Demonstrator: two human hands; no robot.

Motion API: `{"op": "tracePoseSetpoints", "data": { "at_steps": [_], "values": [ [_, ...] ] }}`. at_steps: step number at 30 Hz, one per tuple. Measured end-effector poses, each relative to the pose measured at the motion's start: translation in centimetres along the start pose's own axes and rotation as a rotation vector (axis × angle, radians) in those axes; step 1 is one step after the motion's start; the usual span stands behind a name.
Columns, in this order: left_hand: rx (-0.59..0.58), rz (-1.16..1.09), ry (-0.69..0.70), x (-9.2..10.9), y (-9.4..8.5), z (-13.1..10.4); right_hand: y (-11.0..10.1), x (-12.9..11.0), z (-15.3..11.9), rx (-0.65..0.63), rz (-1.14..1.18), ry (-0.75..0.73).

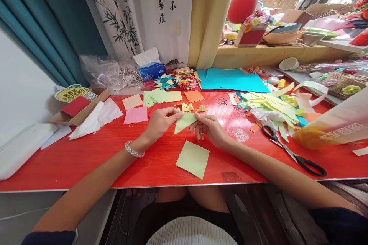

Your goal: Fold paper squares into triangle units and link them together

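Note:
Between my two hands is a light green paper, folded into a triangle with one point hanging down. My left hand pinches its upper left corner between thumb and fingers, and a beaded bracelet circles that wrist. At the upper right corner, my right hand pinches the same paper, its other fingers curled below. A flat light green paper square lies on the red table just below my hands. Small folded yellow paper pieces sit right behind the held paper.
Pink, orange and green paper squares lie behind my left hand. Black-handled scissors rest at the right, near a pile of green paper strips. Blue sheets and a tissue pack stand at the back.

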State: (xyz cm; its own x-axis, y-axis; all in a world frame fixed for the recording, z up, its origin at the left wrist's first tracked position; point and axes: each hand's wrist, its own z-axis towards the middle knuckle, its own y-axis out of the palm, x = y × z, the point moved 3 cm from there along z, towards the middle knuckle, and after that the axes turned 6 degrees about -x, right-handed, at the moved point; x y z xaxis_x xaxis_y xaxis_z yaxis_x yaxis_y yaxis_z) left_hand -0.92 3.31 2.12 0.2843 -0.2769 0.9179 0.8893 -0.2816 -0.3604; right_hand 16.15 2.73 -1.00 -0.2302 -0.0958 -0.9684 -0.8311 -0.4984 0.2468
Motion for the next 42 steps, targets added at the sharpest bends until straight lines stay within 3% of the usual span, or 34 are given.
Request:
{"op": "tracePoseSetpoints", "data": {
  "at_steps": [5, 11, 20, 28, 34, 39, 42],
  "values": [
    [-0.011, -0.006, -0.027, -0.2, 0.4, 0.1, -0.1, 0.3, 0.1, 0.023, -0.030, -0.011],
    [-0.173, -0.171, -0.148, -0.5, 2.3, -0.3, -0.4, 0.0, -0.2, 0.115, -0.084, -0.055],
    [-0.123, -0.245, -0.200, -1.4, 2.3, 0.0, -1.0, -0.6, 0.4, 0.137, -0.292, -0.085],
    [-0.105, -0.189, -0.218, -1.7, 1.7, 0.1, -1.5, 0.3, 0.6, 0.131, -0.192, -0.064],
    [-0.073, -0.042, -0.123, -1.9, 1.4, 0.1, -1.8, 0.9, 0.9, 0.147, -0.135, -0.003],
    [-0.059, 0.288, 0.072, -0.8, 1.2, -0.3, -1.4, 0.5, 1.0, 0.065, 0.004, 0.005],
    [-0.070, 0.295, 0.101, -0.4, 1.0, -0.3, -1.6, 0.3, 1.1, 0.074, 0.046, 0.031]
  ]
}}
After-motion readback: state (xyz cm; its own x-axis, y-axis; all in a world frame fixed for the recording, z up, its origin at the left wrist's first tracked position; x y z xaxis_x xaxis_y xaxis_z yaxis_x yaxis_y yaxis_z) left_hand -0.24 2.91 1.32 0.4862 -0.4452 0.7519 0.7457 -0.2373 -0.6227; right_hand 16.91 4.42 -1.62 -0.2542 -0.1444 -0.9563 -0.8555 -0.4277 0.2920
